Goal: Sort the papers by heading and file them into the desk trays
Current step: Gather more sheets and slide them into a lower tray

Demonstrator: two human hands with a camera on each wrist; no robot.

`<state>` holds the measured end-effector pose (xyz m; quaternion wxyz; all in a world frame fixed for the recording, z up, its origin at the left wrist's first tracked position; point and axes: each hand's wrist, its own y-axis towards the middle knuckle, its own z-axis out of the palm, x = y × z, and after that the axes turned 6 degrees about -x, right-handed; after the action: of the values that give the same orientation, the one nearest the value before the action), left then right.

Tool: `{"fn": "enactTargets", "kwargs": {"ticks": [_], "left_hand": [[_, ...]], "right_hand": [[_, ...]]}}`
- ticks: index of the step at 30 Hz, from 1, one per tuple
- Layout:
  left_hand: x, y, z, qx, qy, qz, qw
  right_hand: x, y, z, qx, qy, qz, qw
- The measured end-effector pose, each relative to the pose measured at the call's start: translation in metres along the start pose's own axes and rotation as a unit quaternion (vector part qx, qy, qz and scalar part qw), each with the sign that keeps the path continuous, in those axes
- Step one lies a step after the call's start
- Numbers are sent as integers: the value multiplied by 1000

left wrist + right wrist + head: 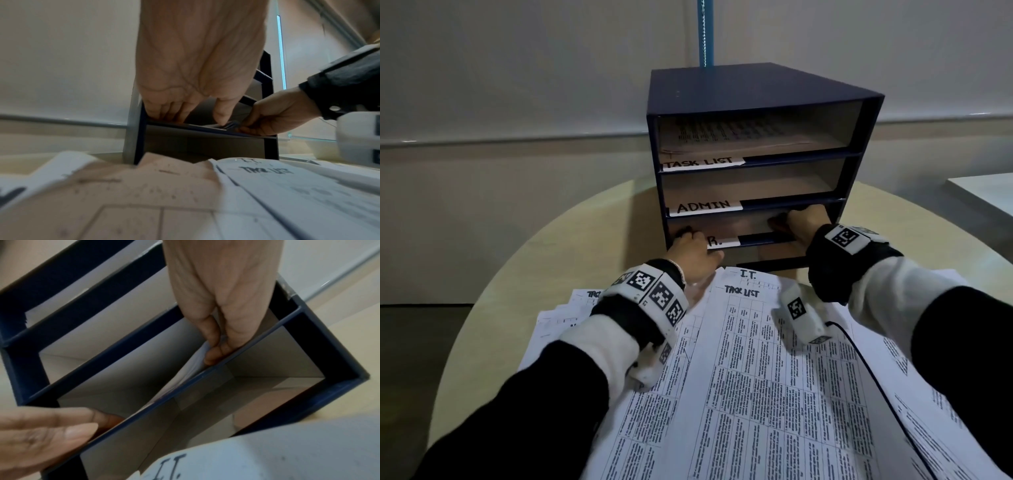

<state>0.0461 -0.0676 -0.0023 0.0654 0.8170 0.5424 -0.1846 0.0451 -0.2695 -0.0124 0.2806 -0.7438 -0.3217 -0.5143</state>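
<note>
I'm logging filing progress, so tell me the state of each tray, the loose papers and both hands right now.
Dark blue tray unit: upright on the round table.
TASK LIST tray: holds printed sheets.
ADMIN tray: looks empty.
Third tray: sheet being slid in.
White sheet: partly inside, right fingers pinching it.
Left hand: at the third tray's left edge.
Right hand: reaching into the third tray.
Loose printed papers: spread unsorted on the table.
</note>
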Motion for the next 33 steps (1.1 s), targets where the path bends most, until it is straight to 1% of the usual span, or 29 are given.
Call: {"fn": "enactTargets", "kwargs": {"ticks": [3, 5, 6, 7, 8, 9, 12, 15, 17, 18, 20, 21, 23, 26, 28, 29, 31, 33], "left_hand": [[-1, -4, -5, -5, -34, -9, 999], [-2, -12, -7, -57, -88, -2, 994], [-3, -17, -7, -90, -128, -2, 988], [-3, -22, -5, -118, -163, -11, 980], [-4, -27, -5, -135, -183, -22, 974], [-4, -31, -3, -134, -190, -36, 972], [-6, -42, 4, -81, -184, -91, 975], [-9, -53, 12, -1, -191, -146, 971], [-16, -59, 13, 39, -173, -153, 972], [-19, -59, 13, 52, -159, -144, 975], [-23, -62, 13, 60, -130, -142, 979], [-24, -62, 14, 66, -133, -145, 978], [-24, -61, 16, 70, -153, -148, 975], [-22, -62, 18, 64, -231, -146, 960], [-23, -66, 20, 76, -317, -127, 937], [-24, -68, 20, 86, -348, -117, 926], [-27, -73, 23, 89, -373, -103, 918], [-29, -75, 23, 54, -389, -94, 915]], "right_hand": [[3, -17, -5, 31, 21, 11, 999], [5, -35, -12, 70, 41, 27, 996], [5, -45, -17, 98, 53, 36, 993], [4, -55, -23, 127, 45, 37, 990], [2, -64, -30, 153, 6, 28, 988], [0, -72, -35, 177, -44, 12, 983], [-9, -95, -48, 224, -164, -21, 960], [-21, -114, -55, 255, -261, -42, 930], [-28, -127, -57, 267, -312, -82, 908], [-30, -132, -56, 265, -338, -107, 897], [-35, -140, -54, 262, -388, -153, 870], [-36, -144, -53, 262, -402, -168, 861], [-41, -148, -51, 263, -417, -179, 851], [-46, -152, -48, 253, -425, -181, 850], [-48, -153, -46, 243, -420, -176, 856], [-48, -154, -46, 237, -413, -167, 863], [-48, -156, -48, 222, -391, -140, 882], [-47, -157, -52, 193, -379, -126, 896]]}}
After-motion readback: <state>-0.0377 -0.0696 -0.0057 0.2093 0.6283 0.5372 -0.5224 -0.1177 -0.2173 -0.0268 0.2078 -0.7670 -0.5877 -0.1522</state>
